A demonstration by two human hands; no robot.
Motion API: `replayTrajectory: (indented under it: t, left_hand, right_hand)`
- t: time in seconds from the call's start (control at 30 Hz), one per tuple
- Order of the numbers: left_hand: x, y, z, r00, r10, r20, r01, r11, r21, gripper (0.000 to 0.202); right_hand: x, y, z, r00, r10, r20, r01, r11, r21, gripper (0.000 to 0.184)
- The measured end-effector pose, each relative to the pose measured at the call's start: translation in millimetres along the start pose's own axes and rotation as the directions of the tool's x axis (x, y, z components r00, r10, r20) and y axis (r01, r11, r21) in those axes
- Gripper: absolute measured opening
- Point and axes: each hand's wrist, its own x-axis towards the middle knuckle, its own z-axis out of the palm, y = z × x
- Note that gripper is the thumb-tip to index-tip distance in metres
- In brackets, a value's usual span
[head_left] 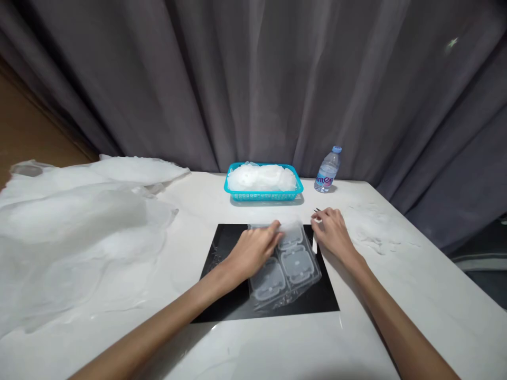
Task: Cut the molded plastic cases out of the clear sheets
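The left hand (253,249) is lying on top of a clear tray (291,266). Its fingers (276,230) are bending down over the far end of the tray. They are too blurry to show if they are pinching the tray or only pressing on it. The tray is see-through plastic with little square pockets in it. It is sitting a bit crooked on a black mat (225,240), near the middle.

The right hand (333,229) is resting just past the right edge of the mat, close to the tray but not touching it. Its fingers are curling in and squeezing together on a thin dark tool (317,210). Only the tip of the tool is sticking out.

The mat is lying flat on a white table (415,295). Behind the mat, a blue basket (237,194) is holding a heap of white stuff. A water bottle (328,171) is standing up just to the right of the basket. Big see-through bags (79,227) are piling up on the left side of the table. A grey curtain (253,79) is hanging behind it all.
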Motion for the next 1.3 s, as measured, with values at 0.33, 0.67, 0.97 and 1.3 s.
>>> replayTrajectory:
  t: [0.33,0.67,0.97,1.3]
  left_hand:
    - [-20.7,20.2,-9.6,0.922,-0.296,0.250,0.268,0.021,-0.963,0.042]
    - [-15.2,-31.0,-30.4,0.903,-0.386,0.188,0.329,0.339,-0.882,0.025]
    - [-19.7,-68.0,-53.6,0.897,-0.404,0.181,0.370,0.459,-0.808,0.069]
    - [-37.5,-72.6,-39.4,0.955,-0.130,-0.268,0.132,0.991,-0.013,0.076]
  right_hand:
    - [-25.8,-69.6,-31.8,0.838,-0.348,0.421,-0.069,0.696,0.714,0.064]
    - [-52.7,-96.2,-25.8,0.844,-0.392,0.367,0.161,0.837,0.523,0.081]
    - [-58.0,-99.4,-50.3,0.737,-0.470,0.486,0.163,0.821,0.547,0.025]
    - [-103.4,-122.2,-26.8,0.476,-0.556,0.681,-0.115,0.729,0.675,0.037]
